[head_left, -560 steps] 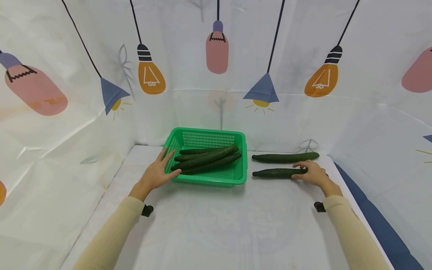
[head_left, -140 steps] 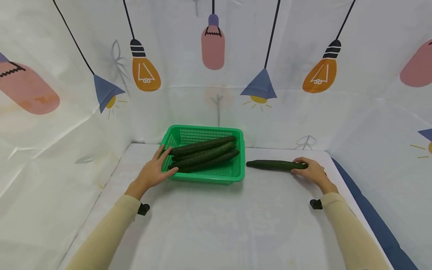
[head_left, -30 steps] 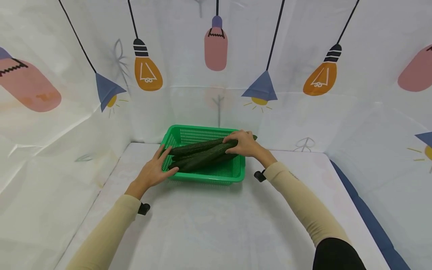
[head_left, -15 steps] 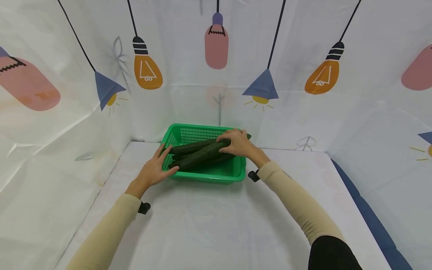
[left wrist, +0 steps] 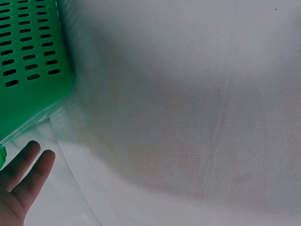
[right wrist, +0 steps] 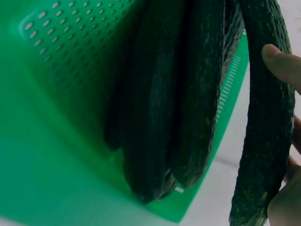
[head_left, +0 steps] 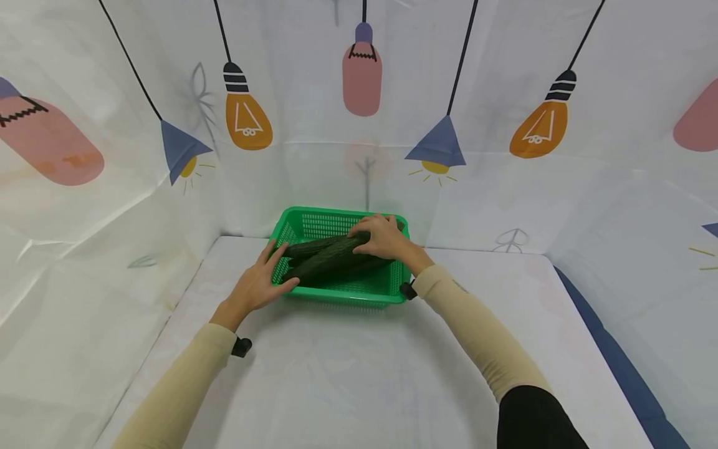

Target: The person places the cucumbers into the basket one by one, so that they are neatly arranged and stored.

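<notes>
My right hand (head_left: 381, 238) grips a long dark green cucumber (right wrist: 265, 108) over the green plastic basket (head_left: 342, 297). In the right wrist view the thumb presses on one side of it and the fingers wrap behind; the hand hides part of it in the head view. Several other cucumbers (right wrist: 153, 113) lie side by side in the basket, slanting the same way. My left hand (head_left: 255, 287) rests at the basket's left rim with fingers spread. In the left wrist view two straight fingers (left wrist: 35, 176) show below the basket's slotted wall (left wrist: 28, 47).
The basket stands at the back of a white-covered table (head_left: 348, 374), close to a white backdrop (head_left: 314, 174) printed with lamps and bulbs. Dark blue cloth (head_left: 611, 349) runs along the table's right side.
The last cucumber on the table at right was picked up and carried left over the basket. Over the last second my right hand has shifted farther left with it. My left hand stays.
</notes>
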Action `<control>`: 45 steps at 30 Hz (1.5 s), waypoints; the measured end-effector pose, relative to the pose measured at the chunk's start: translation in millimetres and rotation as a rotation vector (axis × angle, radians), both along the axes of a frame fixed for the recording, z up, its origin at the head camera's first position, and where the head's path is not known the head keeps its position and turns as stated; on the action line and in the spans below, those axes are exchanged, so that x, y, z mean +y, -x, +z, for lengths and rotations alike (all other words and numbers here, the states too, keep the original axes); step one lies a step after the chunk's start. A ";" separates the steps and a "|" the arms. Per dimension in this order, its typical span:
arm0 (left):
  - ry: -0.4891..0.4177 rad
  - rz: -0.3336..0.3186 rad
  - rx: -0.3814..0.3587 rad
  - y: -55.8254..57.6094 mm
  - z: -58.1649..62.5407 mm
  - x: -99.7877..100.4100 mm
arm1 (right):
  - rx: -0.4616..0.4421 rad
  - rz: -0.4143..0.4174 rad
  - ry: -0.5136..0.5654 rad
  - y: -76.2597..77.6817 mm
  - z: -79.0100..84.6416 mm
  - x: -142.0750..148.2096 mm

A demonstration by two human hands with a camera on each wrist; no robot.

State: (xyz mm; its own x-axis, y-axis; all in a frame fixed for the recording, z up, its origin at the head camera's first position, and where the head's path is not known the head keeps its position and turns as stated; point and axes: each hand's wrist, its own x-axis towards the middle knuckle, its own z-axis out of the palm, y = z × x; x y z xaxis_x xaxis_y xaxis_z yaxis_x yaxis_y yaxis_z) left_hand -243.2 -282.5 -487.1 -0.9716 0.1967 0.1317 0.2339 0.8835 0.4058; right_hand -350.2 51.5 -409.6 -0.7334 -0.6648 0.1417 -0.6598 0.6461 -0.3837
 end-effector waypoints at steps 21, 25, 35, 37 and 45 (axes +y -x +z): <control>-0.021 0.001 -0.007 -1.0 1.5 1.5 | -0.143 0.007 -0.019 16.5 -10.2 -12.0; -0.027 0.003 -0.012 -1.4 1.8 2.1 | -0.126 -0.012 -0.071 18.3 -11.6 -11.9; -0.018 0.001 -0.014 -1.9 0.3 1.7 | -0.082 -0.076 -0.185 20.4 -19.8 -9.3; -0.020 0.002 -0.012 -1.7 0.7 1.8 | -0.076 -0.075 -0.184 20.2 -17.8 -9.0; -0.017 0.002 -0.010 -1.7 0.1 1.4 | -0.104 -0.083 -0.171 19.3 -14.3 -7.2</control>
State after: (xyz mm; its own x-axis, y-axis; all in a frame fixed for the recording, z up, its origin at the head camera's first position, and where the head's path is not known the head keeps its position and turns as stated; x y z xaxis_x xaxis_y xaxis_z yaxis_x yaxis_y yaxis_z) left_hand -241.5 -281.1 -486.9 -0.9733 0.1926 0.1249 0.2278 0.8769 0.4233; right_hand -369.5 44.2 -423.9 -0.7912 -0.6097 -0.0475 -0.5644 0.7579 -0.3270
